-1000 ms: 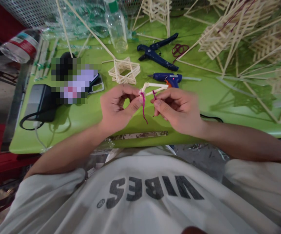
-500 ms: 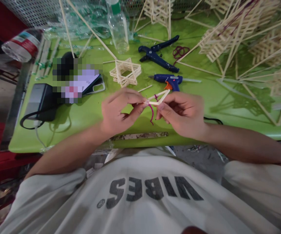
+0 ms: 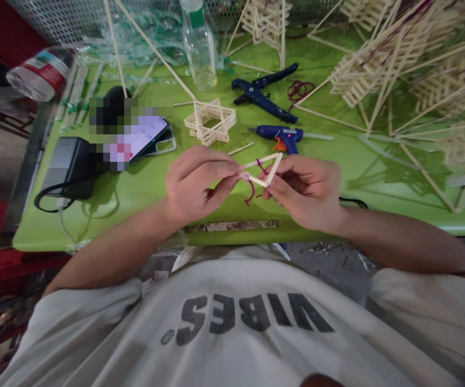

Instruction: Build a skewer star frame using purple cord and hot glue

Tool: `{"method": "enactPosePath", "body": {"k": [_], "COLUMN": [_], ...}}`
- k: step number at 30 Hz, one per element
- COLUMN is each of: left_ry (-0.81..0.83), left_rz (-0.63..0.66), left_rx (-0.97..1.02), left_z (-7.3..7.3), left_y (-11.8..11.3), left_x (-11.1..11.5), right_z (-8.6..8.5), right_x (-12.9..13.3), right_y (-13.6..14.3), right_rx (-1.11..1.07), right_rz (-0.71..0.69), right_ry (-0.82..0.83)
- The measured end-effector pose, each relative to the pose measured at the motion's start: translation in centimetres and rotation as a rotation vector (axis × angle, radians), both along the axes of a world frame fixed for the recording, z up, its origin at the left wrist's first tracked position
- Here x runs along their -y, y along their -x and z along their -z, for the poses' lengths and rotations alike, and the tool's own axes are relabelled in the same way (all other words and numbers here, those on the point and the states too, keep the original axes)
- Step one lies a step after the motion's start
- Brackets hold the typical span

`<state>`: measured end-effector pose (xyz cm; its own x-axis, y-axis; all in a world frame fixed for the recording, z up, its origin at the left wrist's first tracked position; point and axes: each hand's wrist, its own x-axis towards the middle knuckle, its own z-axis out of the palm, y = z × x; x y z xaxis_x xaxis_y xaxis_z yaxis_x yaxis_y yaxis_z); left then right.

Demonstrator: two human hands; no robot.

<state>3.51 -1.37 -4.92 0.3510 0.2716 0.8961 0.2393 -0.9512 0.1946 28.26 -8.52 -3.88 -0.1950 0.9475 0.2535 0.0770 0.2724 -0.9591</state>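
- Stick triangle [image 3: 273, 171] x1, held just abv green worktop [image 3: 377, 180], btwn the 2 hands; 3 pale sides, 2 bits of purple string [image 3: 252, 191] on it, 1 dangling nr L corner, 1 on far side.
- Far L: red-label bottle [image 3: 41, 72] x1, on its side.
- Then grey-black box [image 3: 66, 166] x1 w/ cable; beyond it, stick bundles [image 3: 81, 94], 3 visible.
- Phone [image 3: 151, 134] x1, screen lit, pt pixelated.
- L hand [image 3: 200, 185]: grip closed, thumb + finger pinching triangle's L corner; rest of triangle sticks out R of those fingertips.
- Back: clear bottle [image 3: 200, 48] x1, upright, green band.
- Star frame [image 3: 220, 131] x1, beyond L hand; loose stick [image 3: 240, 149] x1 btwn star & triangle, L hand pt in front of it.
- Mottled strip [image 3: 236, 226] x1, nr worktop's near edge.
- Dark-blue cutter [image 3: 258, 95] x1; nearer, glue gun [image 3: 291, 134] x1, red light on, lying just beyond triangle & R hand.
- Purple cord coil [image 3: 300, 90] x1, R of cutter.
- R hand [image 3: 307, 188]: grip closed, thumb at triangle's near R corner, string running into fingers.
- Far R: lattice frames [image 3: 385, 59], several, overlapping, can't count.
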Motion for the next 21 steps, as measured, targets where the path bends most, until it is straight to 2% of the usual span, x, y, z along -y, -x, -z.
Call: {"method": "enactPosePath", "body": {"k": [6, 12, 16, 21], "left_ry": [0.116, 0.137, 0.133, 0.091], "left_rz": [-0.060, 0.052, 0.106, 0.064], "left_rx": [-0.038, 0.099, 0.120, 0.054], "left_z": [0.1, 0.1, -0.1, -0.1], "left_y": [0.2, -0.6, -0.7, 0.1], "left_x": [0.6, 0.2, 0.0, 0.0], "right_z": [0.3, 0.0, 0.5, 0.7], "right_x": [-0.2, -0.8, -1.0, -1.4], "right_y": [0.1, 0.4, 0.2, -0.2], "right_rx": [0.062, 0.057, 0.069, -0.096], "right_rz": [0.016, -0.003, -0.001, 0.092], "right_ry": [0.028, 0.091, 0.105, 0.044]}}
